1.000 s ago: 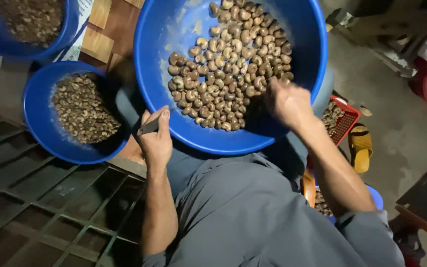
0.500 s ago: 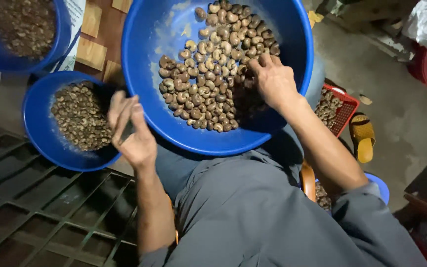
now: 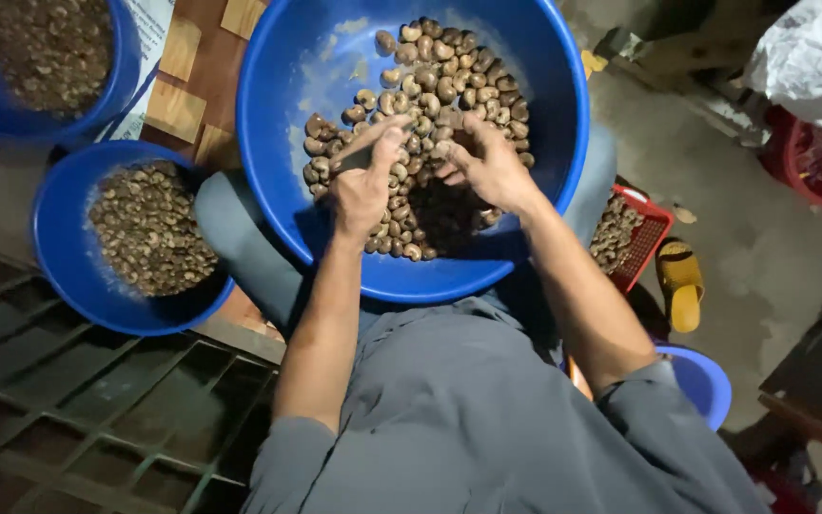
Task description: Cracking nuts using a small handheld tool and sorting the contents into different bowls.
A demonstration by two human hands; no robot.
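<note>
Where hands meet, cashew nuts [image 3: 449, 71] (brown, curved).

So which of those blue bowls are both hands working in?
The biggest blue bowl, on the person's lap, holding large pale nuts. The left hand and right hand meet over it; the two smaller bowls to the left hold darker bits.

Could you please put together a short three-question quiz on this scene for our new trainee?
1. True or false: both hands are over the large blue basin on the lap.
2. Which hand grips a small dark tool: the left hand or the right hand?
3. What fills the smaller blue basin beside the left knee?

Key:
1. True.
2. The left hand.
3. Small brown nut pieces, finer than the nuts in the large basin.
</note>
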